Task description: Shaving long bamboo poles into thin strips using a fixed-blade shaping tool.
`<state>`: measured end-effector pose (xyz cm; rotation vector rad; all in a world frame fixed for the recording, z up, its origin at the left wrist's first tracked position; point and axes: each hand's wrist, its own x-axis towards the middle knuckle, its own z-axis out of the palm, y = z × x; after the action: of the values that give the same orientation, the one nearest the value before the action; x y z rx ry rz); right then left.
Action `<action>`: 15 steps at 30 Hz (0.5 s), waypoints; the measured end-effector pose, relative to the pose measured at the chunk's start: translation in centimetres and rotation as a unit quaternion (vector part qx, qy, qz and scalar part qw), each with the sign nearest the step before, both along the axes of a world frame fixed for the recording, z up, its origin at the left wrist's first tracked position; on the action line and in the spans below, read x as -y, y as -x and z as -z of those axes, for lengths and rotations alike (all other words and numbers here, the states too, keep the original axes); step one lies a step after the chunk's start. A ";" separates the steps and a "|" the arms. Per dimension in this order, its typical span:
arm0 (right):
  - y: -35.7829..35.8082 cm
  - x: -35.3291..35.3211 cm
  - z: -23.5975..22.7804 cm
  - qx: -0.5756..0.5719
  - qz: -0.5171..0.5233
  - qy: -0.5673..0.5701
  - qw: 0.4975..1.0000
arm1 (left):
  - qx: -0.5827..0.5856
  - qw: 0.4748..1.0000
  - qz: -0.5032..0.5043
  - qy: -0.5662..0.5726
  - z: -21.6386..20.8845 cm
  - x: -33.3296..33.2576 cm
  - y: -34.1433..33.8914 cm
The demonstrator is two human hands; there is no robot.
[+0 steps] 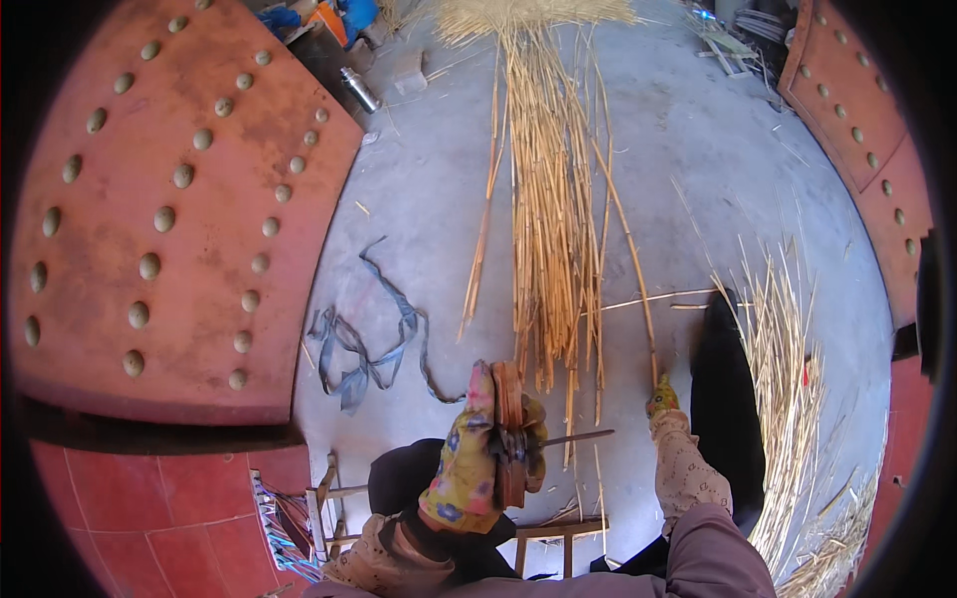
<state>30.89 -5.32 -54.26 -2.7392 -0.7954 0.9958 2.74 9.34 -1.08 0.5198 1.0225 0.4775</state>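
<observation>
My left hand point(465, 463), in a yellow flowered glove, is closed round a wooden tool point(510, 439) with a thin metal spike sticking out to the right. The exact kind of tool is unclear. To the right, my right hand point(662, 397), gloved in the same way, grips the near end of a long reed stalk point(630, 244). That stalk slants away toward the large bundle of reeds point(553, 219) lying lengthwise on the floor ahead of me. The fingers of my right hand are small and partly hidden.
A twisted grey strip point(384, 349) lies left on the concrete floor point(429, 209). More pale stalks point(783, 399) are piled on the right, past a long black shape point(726, 409). Studded red doors point(189, 199) stand at the left. Beyond them lies a metal flask point(360, 90).
</observation>
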 end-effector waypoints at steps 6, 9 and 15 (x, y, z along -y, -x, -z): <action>2.9 -7.7 -14.8 -0.543 0.163 -0.237 0.789 | -0.020 0.999 0.007 -0.038 0.4 1.8 0.2; 5.9 -10.4 -27.1 -0.655 0.083 -0.291 0.693 | -0.060 0.998 -0.006 -0.014 1.6 2.5 0.5; 15.0 -3.5 -40.0 -0.571 -0.109 -0.302 0.756 | -0.044 0.987 0.155 -0.017 3.5 7.5 3.8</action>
<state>15.90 -1.80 -14.29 -1.1203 -0.9038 1.7258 -1.06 1.84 -4.58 0.7222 0.9977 0.1972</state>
